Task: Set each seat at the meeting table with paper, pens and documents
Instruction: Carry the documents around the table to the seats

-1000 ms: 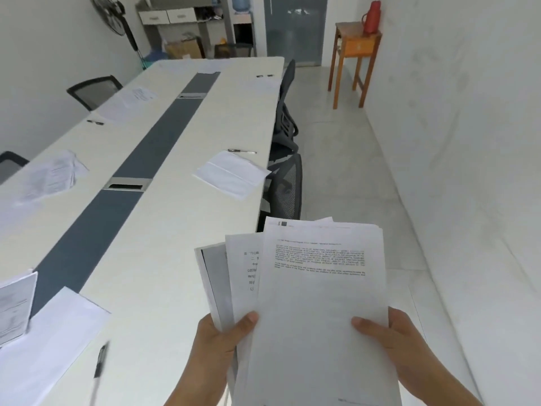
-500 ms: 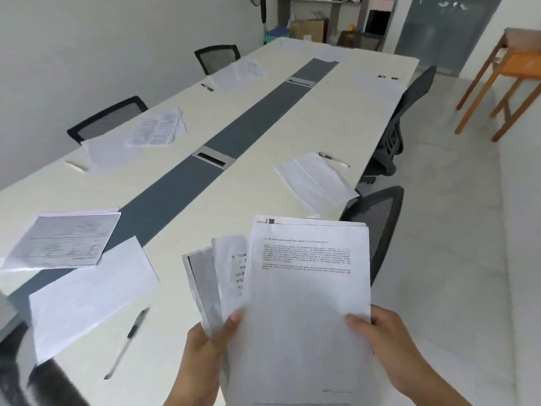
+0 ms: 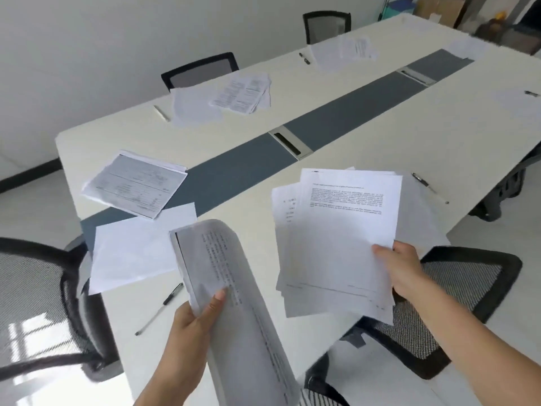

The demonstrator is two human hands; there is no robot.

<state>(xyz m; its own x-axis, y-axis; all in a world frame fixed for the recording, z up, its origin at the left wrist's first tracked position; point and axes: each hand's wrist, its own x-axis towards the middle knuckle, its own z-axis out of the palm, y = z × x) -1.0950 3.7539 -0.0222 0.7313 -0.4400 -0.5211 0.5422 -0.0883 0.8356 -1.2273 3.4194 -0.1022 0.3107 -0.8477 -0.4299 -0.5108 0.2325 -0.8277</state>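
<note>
My left hand [image 3: 190, 326] grips a curled printed document [image 3: 231, 288] above the near corner of the white meeting table [image 3: 366, 136]. My right hand [image 3: 402, 271] holds a fanned stack of printed sheets [image 3: 336, 238] over the table's right edge. On the table by the near end seat lie a blank sheet [image 3: 137, 250], a pen [image 3: 159, 309] and a stapled form [image 3: 134, 184]. Further left-side seats hold paper with documents [image 3: 222, 96] and a white pen [image 3: 161, 113], and another set [image 3: 342, 52] with a dark pen [image 3: 304, 58]. A pen [image 3: 430, 187] lies at the right edge.
Black mesh chairs stand at the near left [image 3: 44, 303], under my right arm [image 3: 456, 306], and along the far wall side [image 3: 202, 70]. A grey centre strip [image 3: 336, 124] with a metal cable hatch [image 3: 289, 142] runs down the table. Boxes [image 3: 439, 8] sit at the far end.
The view has swung left toward the table's near end. My left hand has pulled one document out of the stack and away to the left; the right hand keeps the remaining sheets.
</note>
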